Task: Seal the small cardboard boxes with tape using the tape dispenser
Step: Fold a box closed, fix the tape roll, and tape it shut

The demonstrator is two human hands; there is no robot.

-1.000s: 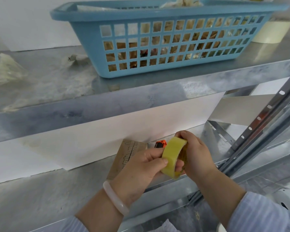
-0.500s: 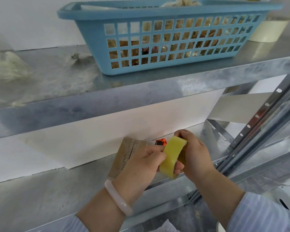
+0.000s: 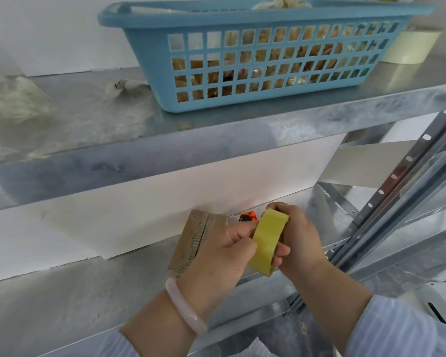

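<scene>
— Where are the hands?

— Both are held out low in the middle, over the near edge of the lower shelf [image 3: 62, 292], and both grip one yellow tape roll [image 3: 267, 240]. The roll stands on edge, tilted, with its broad outer face toward the camera.

— How does each one hold it?

— The left hand [image 3: 216, 258] comes in from the left with its back up, fingers curled, and the thumb pressed onto the roll's outer face. A pale bracelet [image 3: 183, 307] sits on that wrist. The right hand [image 3: 299, 240] wraps the roll's right side, with its fingers curled over the top edge. Whose fingertip shows just below the roll, I cannot tell.

— And the box?

— A brown cardboard box [image 3: 193, 238] lies on the lower shelf just beyond the left hand, partly hidden by it. An orange object [image 3: 247, 216] pokes out behind the roll; it is too covered to name.

— Anything above?

— On the upper shelf [image 3: 165, 155] stands a blue basket [image 3: 150, 68] with brownish things inside, and a second, pale tape roll [image 3: 410, 47] just to its right.
</scene>
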